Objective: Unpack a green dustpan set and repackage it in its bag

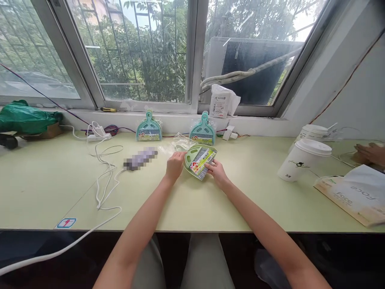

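Dustpan point(189, 160), pale green, hard smooth plastic, fan-shaped with rounded cut-outs, held tilted over the middle of the tabletop point(240, 204); cannot tell whether its lower edge touches. Brush point(198, 173) lies face-up against it: straight, stiff-looking grey bristles, largely covered by a glossy printed label point(202, 159) in yellow-green and white, a red figure at one corner. Left hand point(175, 167) curled closed on the pan's left edge near the handle. Right hand point(217, 173) apart from the left, thumb and fingers pinched on the brush's right side, over the label's edge. Clear wrapper point(182, 141), thin and crinkled, bunched about the handle end. Behind, against the white wall, two upright teal sets in clear film: left set point(148, 128), right set point(203, 130), each a rounded fan with a looped handle and a flat row of bristles. Tabletop matt, pale yellow-green, a fine seam at left. White cable point(98, 188) in loose, rubbery loops there, beside a grey block blurred out. Far right: lidded paper cup point(296, 165), smooth, tapered; near it a soft tissue pack point(343, 196), flat-sided, with a white sheet rising from its top.
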The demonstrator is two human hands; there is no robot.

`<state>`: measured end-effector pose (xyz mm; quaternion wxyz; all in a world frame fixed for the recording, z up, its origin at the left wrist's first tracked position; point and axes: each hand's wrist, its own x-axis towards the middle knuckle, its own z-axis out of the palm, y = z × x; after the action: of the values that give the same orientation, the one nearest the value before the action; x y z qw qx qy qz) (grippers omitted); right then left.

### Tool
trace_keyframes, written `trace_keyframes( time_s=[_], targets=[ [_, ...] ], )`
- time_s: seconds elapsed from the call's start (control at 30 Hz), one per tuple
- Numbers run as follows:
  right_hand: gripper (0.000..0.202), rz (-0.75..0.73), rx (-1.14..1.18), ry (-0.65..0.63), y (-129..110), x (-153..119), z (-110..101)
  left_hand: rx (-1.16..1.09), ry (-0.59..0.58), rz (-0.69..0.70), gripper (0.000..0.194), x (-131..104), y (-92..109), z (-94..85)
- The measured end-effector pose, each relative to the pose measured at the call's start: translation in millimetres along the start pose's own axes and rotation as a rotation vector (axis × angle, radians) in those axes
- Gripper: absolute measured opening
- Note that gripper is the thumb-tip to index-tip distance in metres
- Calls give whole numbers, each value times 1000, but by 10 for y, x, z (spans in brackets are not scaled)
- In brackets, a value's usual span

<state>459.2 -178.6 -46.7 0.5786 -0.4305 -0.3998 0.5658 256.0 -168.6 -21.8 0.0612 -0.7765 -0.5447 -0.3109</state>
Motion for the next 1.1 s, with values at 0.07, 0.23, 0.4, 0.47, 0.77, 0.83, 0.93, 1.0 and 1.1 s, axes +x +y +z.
trace_keyframes(
  time_s=[0.07, 0.23, 0.4, 0.47, 0.77, 0.83, 0.93, 1.0, 1.1],
  targets=[
    [33, -37, 31, -19, -17, -20, 32, -79, 63, 44, 33, -17, 87, -18],
    [34, -110, 127, -22, -71, -55, 69, -203, 509, -278, 60, 3, 227, -74],
    [36, -130, 167, -13, -73, -34, 67, -838, 432, -687, 64, 168, 60, -50],
    [36, -128, 166, -21, -64, -30, 75, -1197, 182, -589, 57, 213, 10, 1],
    [43, -194, 136, 8, -98, -77, 121, -1681, -263, -399, 51, 104, 270, 258],
    [46, -205, 128, 13, -111, -83, 127, -1701, -291, -373, 52, 92, 292, 219],
    [47, -209, 94, 10, -131, -97, 137, -1684, -304, -345, 56, 79, 305, 127],
    [47, -211, 68, 22, -147, -111, 142, -1674, -325, -316, 59, 64, 323, 83],
    [46, -219, 60, 44, -169, -132, 142, -1671, -359, -306, 61, 43, 363, 72]
  ],
)
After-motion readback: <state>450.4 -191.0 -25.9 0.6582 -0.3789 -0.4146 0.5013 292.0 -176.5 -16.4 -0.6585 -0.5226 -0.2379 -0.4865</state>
